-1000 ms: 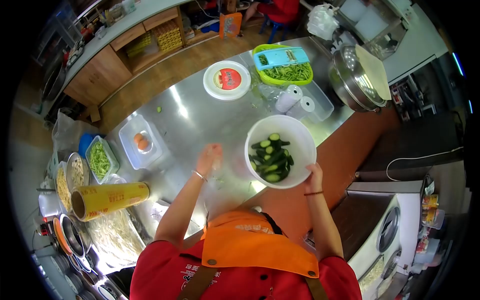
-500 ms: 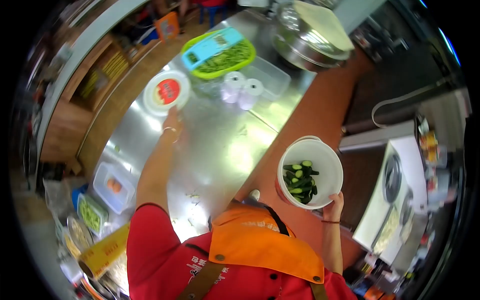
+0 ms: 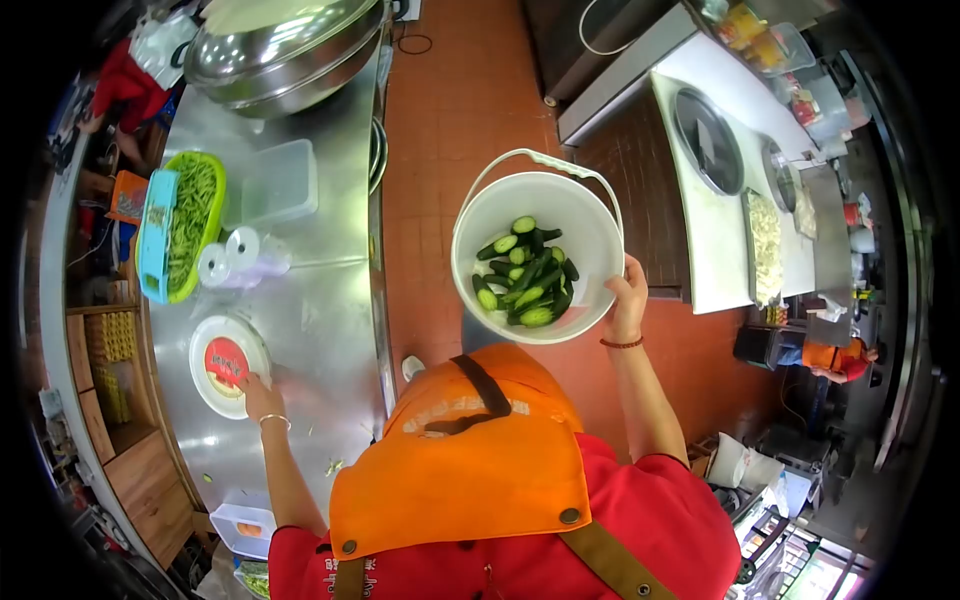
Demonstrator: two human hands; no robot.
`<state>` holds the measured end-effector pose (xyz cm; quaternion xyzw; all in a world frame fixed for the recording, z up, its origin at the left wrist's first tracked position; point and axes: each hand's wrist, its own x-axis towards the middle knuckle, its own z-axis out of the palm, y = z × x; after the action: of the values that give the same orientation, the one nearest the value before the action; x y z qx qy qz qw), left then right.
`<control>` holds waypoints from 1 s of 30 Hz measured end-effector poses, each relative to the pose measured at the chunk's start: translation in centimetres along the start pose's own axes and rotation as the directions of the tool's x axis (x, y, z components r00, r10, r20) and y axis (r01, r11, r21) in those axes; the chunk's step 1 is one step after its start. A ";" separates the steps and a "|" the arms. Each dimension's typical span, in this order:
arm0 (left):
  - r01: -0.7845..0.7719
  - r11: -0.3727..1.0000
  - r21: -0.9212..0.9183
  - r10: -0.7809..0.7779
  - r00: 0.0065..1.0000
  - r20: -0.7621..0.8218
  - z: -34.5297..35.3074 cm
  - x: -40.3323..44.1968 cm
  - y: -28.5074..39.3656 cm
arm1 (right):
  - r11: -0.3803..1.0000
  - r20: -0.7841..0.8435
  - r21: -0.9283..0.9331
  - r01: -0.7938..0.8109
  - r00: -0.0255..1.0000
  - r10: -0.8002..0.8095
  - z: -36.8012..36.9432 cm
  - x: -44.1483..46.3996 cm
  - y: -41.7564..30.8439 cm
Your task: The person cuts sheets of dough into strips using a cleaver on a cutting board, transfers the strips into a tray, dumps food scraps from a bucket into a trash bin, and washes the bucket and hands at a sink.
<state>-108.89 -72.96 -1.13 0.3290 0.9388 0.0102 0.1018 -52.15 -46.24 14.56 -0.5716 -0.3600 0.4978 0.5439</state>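
Observation:
In the head view, my right hand (image 3: pixel 627 301) grips the rim of a white bucket (image 3: pixel 468 268) at its right side. Dark green cucumber pieces (image 3: pixel 532 282), some showing pale cut ends, lie in the bottom of the bucket. The bucket's handle (image 3: pixel 549 158) stands up over the far side. Over on the steel table, my left hand (image 3: pixel 262 398) is closed at the near edge of a round white bucket lid (image 3: pixel 248 348) with a red label. The underside of that grip is hidden.
On the steel table (image 3: pixel 320 310) are a green basket (image 3: pixel 216 238) of shredded greens with a blue tray, two white rolls (image 3: pixel 242 246), a clear plastic container (image 3: pixel 292 182) and a large steel pot (image 3: pixel 290 70). A white counter (image 3: pixel 690 230) stands right of the red floor (image 3: pixel 450 120).
My view has turned to the right, so the table now lies on the left. The bucket is now in front of me. My left hand remains at the lid.

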 end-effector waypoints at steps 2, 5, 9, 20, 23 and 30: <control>-0.070 0.997 -0.016 0.067 0.991 -0.115 -1.5 -1.2 4.5 | 0.999 0.052 0.020 0.032 0.998 -0.033 0.6 3.2 -0.2; -0.458 0.853 -0.249 0.394 0.879 -0.266 -0.5 -1.1 12.7 | 0.997 0.140 0.030 0.076 0.987 -0.080 0.9 8.7 -0.8; 0.144 0.484 -0.863 0.387 0.850 0.359 -7.3 -3.2 35.3 | 0.995 0.240 0.042 0.092 0.966 -0.099 2.8 16.2 -2.9; 0.519 -0.038 -0.854 0.457 0.769 0.447 -7.1 10.9 61.9 | 0.997 0.488 0.064 -0.038 0.873 0.002 11.5 40.3 -4.3; 0.549 -0.117 -0.827 0.514 0.746 0.422 -6.0 18.0 67.8 | 0.998 0.465 0.009 -0.065 0.884 0.054 14.9 49.9 -3.0; 0.550 -0.035 -0.834 0.531 0.718 0.451 -7.8 36.7 88.0 | 0.850 0.292 -0.508 0.138 0.956 0.019 20.0 74.0 -3.4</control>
<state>-84.22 19.09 7.30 0.1149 0.5057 0.5567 0.6489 -52.84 30.05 6.48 -0.6081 -0.5744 0.4411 0.3251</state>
